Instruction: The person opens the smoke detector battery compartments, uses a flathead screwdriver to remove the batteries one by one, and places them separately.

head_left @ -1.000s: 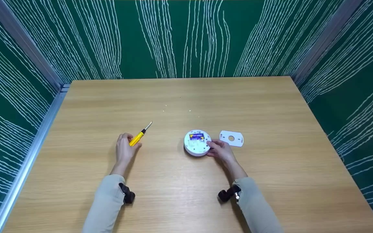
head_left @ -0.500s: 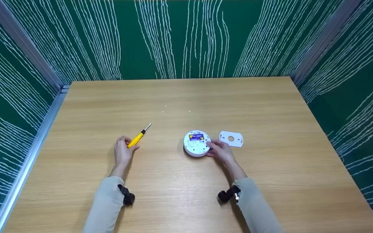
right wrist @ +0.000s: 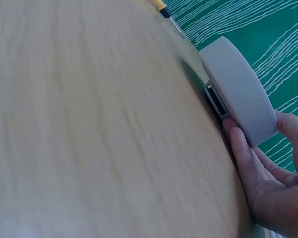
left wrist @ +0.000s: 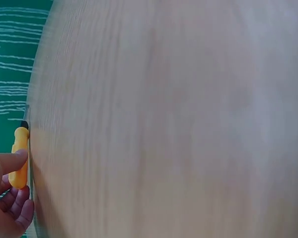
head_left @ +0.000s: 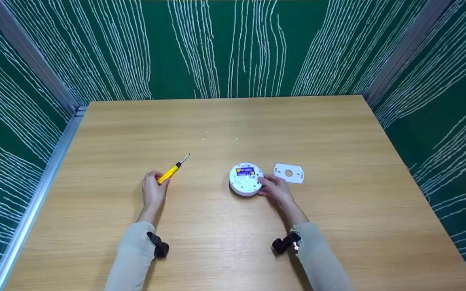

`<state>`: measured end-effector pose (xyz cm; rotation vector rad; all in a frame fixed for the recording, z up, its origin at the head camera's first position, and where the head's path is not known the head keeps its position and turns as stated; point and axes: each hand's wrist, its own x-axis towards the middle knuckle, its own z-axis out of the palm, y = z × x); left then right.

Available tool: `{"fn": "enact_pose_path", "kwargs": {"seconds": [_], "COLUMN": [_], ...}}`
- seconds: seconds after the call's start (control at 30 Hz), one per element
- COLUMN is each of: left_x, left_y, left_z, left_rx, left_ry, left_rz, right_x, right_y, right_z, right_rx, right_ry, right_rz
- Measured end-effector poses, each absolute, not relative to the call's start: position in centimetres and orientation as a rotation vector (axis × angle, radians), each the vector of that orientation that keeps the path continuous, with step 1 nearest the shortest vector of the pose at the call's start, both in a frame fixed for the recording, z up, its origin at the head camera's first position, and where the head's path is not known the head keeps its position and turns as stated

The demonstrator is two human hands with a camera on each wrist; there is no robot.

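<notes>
A yellow-handled screwdriver (head_left: 169,173) points up and to the right over the left half of the table, its metal tip away from me. My left hand (head_left: 153,192) pinches its handle between thumb and fingers, and the left wrist view shows the thumb lying on the yellow handle (left wrist: 20,161). My right hand (head_left: 279,190) grips the right edge of a round white smoke detector (head_left: 242,185), thumb on top and fingers below. A purple label sits on the detector's upward face. From the side, the right wrist view shows a dark opening under its smooth white shell (right wrist: 238,89).
Just right of the detector, partly behind my right hand, lies a flat white mounting plate (head_left: 296,174) with a central hole. Several tiny pale specks are scattered on the wooden table (head_left: 225,115) farther back. Green walls with white lines enclose the table's back and sides.
My left hand has shifted slightly left and back toward me with the screwdriver, its thumb now closer along the handle. The right hand and the detector stay almost still.
</notes>
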<state>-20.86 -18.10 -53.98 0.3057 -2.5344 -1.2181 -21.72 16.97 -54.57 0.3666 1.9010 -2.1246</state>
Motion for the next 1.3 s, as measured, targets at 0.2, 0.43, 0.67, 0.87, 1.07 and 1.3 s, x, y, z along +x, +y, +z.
{"fn": "enact_pose_path", "kwargs": {"seconds": [0.2, 0.43, 0.67, 0.87, 1.07, 1.3], "left_x": [-20.7, -20.9, -21.0, -20.9, -20.6, -20.3], "left_y": [-18.1, -17.9, -17.4, -16.8, -16.2, -15.0], "left_z": [-54.0, -53.5, -52.8, -52.5, -51.9, -50.7], "left_rx": [0.282, 0.314, 0.328, 0.233, 0.113, 0.045], "left_ry": [-2.473, -2.465, -2.362, -2.239, -2.145, -2.111], "left_rz": [-1.229, -1.245, -1.269, -1.265, -1.272, -1.298], "right_x": [-21.6, -21.6, -21.6, -21.6, -21.6, -21.6], "right_y": [16.9, 16.9, 16.9, 16.9, 17.0, 17.0], "right_z": [-54.6, -54.5, -54.3, -54.4, -54.7, -54.7], "right_rx": [0.352, 0.368, 0.378, 0.375, 0.331, 0.321], "right_ry": [1.894, 1.897, 1.893, 1.902, 1.904, 1.912], "right_rz": [-2.133, -2.123, -2.12, -2.123, -2.138, -2.139]}}
